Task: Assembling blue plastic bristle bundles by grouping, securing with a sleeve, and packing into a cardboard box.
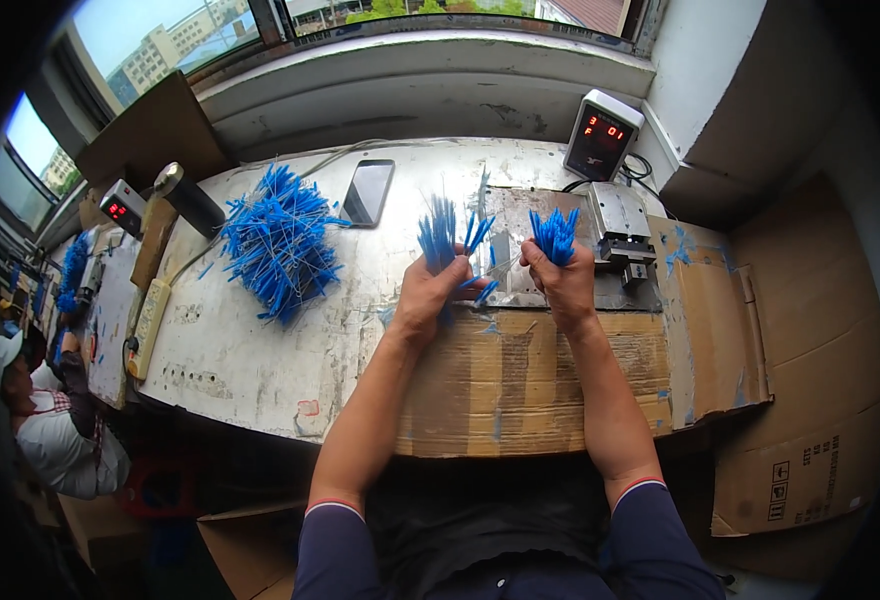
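Observation:
My left hand [428, 298] is closed round a bundle of thin wire pieces with blue plastic ends [438, 232], which stand upright and look smeared by motion. A few loose blue-ended pieces [477, 234] stick out beside its fingers toward the right. In my right hand [566, 283] a tighter bundle of the same blue-ended wires [554, 232] is gripped, tips upward. Both hands are over the near side of a metal plate [520, 205], apart from each other. A large tangled heap of blue-ended wires [282, 245] lies on the table to the left.
A small metal machine [625, 245] stands right of my hands, with a red-lit display box [603, 135] behind it. A phone [368, 193], a dark cylinder [192, 200] and a power strip [150, 325] are leftward. Cardboard [535, 380] covers the near edge. Another person [60, 430] sits far left.

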Motion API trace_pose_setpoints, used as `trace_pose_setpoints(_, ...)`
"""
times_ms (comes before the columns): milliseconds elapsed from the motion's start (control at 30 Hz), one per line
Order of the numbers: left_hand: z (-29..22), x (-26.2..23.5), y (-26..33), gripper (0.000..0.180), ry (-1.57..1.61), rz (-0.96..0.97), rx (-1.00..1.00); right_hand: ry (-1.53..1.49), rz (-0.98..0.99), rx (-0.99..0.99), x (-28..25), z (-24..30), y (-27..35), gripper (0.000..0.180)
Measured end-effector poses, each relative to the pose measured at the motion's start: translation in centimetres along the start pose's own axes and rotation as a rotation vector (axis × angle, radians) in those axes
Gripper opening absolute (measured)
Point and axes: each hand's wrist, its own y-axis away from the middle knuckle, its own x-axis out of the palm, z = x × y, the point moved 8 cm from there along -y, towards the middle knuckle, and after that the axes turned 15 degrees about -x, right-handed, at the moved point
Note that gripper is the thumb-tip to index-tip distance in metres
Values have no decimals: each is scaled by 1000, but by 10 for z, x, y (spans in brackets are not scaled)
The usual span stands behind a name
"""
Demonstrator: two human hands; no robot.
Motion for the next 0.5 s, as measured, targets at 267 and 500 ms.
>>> trace_pose_setpoints(267,2,8,-3,25,-23,-16,51,93,-112,-152,-3,-2,3,7)
trace_pose_setpoints(500,-1,17,-4,24,-33,22,162,-84,-213,-125,4,-1,9,6)
